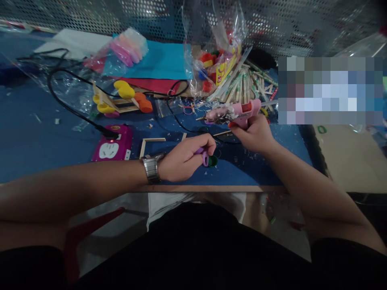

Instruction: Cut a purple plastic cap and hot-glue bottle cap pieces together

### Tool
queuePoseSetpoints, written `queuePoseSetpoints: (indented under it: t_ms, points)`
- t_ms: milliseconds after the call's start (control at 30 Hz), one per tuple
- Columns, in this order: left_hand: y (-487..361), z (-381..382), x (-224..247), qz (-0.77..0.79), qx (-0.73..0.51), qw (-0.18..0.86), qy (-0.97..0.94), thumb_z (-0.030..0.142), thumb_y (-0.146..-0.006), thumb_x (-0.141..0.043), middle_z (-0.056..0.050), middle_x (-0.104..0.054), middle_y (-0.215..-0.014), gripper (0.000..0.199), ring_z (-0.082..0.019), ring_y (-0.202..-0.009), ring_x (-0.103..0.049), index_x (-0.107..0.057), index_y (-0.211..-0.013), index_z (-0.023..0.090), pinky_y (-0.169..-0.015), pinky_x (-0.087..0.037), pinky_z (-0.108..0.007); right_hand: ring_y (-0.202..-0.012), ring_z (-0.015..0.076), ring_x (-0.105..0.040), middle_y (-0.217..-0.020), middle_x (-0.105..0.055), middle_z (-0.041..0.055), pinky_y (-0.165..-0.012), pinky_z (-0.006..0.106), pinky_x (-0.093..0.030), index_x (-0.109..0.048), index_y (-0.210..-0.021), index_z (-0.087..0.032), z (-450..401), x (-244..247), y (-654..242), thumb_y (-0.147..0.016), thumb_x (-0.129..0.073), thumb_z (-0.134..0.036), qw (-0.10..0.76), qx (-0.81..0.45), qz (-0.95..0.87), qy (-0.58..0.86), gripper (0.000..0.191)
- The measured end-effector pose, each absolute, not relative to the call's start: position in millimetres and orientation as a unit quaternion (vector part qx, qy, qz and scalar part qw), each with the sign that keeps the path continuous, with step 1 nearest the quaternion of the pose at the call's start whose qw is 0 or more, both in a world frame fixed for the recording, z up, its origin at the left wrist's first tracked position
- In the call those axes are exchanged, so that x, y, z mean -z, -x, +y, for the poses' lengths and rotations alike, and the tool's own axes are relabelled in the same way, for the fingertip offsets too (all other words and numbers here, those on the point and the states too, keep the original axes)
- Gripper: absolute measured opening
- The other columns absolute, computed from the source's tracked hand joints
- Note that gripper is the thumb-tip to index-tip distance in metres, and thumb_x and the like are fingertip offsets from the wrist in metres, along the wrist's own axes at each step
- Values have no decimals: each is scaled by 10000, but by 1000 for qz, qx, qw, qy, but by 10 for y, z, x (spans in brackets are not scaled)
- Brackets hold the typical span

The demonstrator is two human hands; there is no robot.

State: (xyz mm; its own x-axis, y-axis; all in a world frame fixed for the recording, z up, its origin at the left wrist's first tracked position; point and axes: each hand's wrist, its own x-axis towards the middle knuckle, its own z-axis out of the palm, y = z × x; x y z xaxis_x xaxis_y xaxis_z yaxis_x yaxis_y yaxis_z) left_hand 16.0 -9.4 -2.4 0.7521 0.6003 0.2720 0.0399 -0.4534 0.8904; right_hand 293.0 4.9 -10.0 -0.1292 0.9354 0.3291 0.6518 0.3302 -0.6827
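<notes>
My right hand (256,135) is wrapped round the handle of a pink hot glue gun (242,112), its metal nozzle pointing left above the table. Strands of dried glue cling to the barrel, and a clear glue stick sticks out behind. Lower down, my left hand (187,157) pinches a small purple plastic piece (205,158) with a round rim; the fingers partly hide it. A green cap (213,161) lies just beside that piece. Left of this hand, wooden sticks (154,139) form a corner on the blue table.
A purple power socket (112,143) with a black plug stands at left. Behind it sits a stick frame (121,105) with yellow and orange round pieces. Farther back are coloured sheets (163,60), a plastic bag (208,68) of caps and bundled sticks (242,86). A black cable crosses the table.
</notes>
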Motion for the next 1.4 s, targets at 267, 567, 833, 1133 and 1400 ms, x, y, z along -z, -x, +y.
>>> queuePoseSetpoints:
  t_ms: [267,567,833,1133,1400]
  points:
    - [-190,-114,117,204,-318,455,-807,215,-1112,-533,-10,-743,-893,142,-110,-752,-684,-608,-1228,183,-728,-536,-243,-638,214,-504,-641,-544,21,-717,471,-581,-558,-687,-263,52,116,-2943,-863,-823,-448,360,-181,-726,558,368]
    - [-194,-96,142,171,-331,374,-849,207,-1139,-549,-35,-838,-950,205,-117,-831,-779,-743,-1075,192,-759,-557,-212,-661,225,-515,-651,-561,30,-700,467,-573,-565,-693,-267,44,118,-2943,-864,-820,-457,358,-178,-729,556,361]
    - [-195,-82,121,153,-335,360,-857,252,-1133,-583,-27,-855,-924,218,-114,-795,-785,-768,-1031,200,-733,-565,-207,-687,248,-586,-653,-540,20,-727,460,-575,-585,-710,-257,41,62,-2903,-856,-839,-447,369,-196,-731,540,349]
    - [-203,-108,77,126,-354,380,-845,254,-1109,-658,-51,-886,-916,206,-126,-802,-837,-819,-996,193,-742,-617,-192,-680,239,-560,-636,-514,22,-724,463,-582,-565,-700,-262,31,63,-2903,-880,-814,-555,362,-194,-733,542,424]
    - [-180,-116,43,200,-367,414,-809,350,-1103,-677,-73,-894,-927,262,-129,-718,-799,-883,-1036,204,-662,-592,-191,-632,222,-510,-640,-552,30,-692,485,-581,-556,-701,-265,30,77,-2905,-883,-811,-580,361,-188,-737,540,444]
